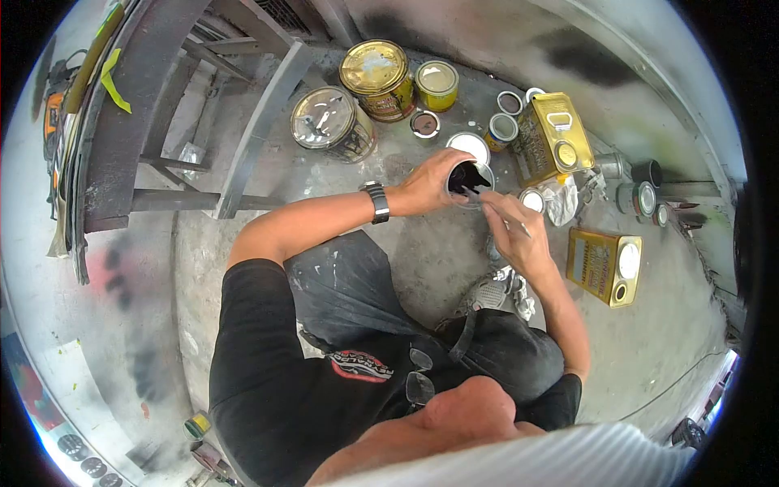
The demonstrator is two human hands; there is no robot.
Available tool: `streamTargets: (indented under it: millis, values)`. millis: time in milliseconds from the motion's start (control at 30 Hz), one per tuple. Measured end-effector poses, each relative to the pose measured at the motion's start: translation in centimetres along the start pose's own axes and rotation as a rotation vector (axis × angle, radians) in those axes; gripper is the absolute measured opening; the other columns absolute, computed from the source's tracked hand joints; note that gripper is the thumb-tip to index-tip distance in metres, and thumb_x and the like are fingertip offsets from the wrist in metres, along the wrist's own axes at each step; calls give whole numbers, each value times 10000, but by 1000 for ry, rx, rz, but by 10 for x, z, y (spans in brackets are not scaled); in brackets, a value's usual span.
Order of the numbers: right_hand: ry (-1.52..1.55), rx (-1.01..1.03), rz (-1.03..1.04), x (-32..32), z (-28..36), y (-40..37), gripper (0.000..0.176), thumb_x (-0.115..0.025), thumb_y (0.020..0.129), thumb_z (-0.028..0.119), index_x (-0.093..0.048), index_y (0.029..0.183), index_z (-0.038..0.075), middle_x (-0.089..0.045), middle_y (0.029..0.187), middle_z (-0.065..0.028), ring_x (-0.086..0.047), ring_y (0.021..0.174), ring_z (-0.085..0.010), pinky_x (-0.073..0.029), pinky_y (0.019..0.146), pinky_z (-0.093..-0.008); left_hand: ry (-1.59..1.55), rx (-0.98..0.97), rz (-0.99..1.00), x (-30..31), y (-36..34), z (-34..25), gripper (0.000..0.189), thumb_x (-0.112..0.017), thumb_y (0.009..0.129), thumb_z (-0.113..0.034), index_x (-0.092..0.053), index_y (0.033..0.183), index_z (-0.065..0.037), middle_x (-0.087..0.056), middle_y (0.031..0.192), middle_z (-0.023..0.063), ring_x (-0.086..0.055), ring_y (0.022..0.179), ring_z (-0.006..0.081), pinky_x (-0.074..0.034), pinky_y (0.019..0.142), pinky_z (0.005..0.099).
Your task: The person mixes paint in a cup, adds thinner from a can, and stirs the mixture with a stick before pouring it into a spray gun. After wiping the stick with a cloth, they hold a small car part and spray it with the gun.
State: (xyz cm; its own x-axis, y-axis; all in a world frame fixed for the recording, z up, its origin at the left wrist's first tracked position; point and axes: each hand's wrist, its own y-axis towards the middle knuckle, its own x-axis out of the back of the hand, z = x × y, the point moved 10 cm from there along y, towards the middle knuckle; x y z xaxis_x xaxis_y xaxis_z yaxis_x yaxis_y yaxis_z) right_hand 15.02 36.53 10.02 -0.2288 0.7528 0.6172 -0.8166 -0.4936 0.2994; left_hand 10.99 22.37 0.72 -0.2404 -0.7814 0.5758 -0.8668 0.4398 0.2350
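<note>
On the floor, the left hand wraps the small black paint tin and must hold tight while the right hand, at four o'clock, pinches the stick and should stir slowly.

Can in left hand, stick in right hand, tins behind, canister to their right

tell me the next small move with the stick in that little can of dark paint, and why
Probably a slow stir around the inside wall. The left hand grips the small can, the right hand holds the thin stick with its tip in the dark paint, so the can looks braced.
</note>
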Motion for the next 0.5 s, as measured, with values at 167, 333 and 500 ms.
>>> streamTargets:
  millis: [167,333,500]
  values:
    - [-19,-18,-54,4,-6,2,253,-727,931,28,-688,1179,59,-676,834,-161,-666,668,-350,-513,584,-431,-15,-9,10,0,0,-1,786,-949,696,-151,-547,1370,-96,-627,1276,154,-621,1215,372,-523,1033,455]
    - [-20,26,-14,2,3,3,264,-732,928,36,-691,1187,68,-671,840,-157,-664,677,-355,-523,605,-446,2,-21,1,1,-1,-1,796,-958,686,-162,-551,1367,-97,-624,1309,154,-617,1234,371,-524,1039,454]
    - [-68,25,5,0,7,4,274,-737,917,41,-693,1184,81,-667,842,-153,-671,696,-364,-528,616,-454,-6,-40,-2,-1,-1,-1,800,-960,684,-163,-551,1368,-98,-623,1316,156,-617,1237,367,-526,1034,452]
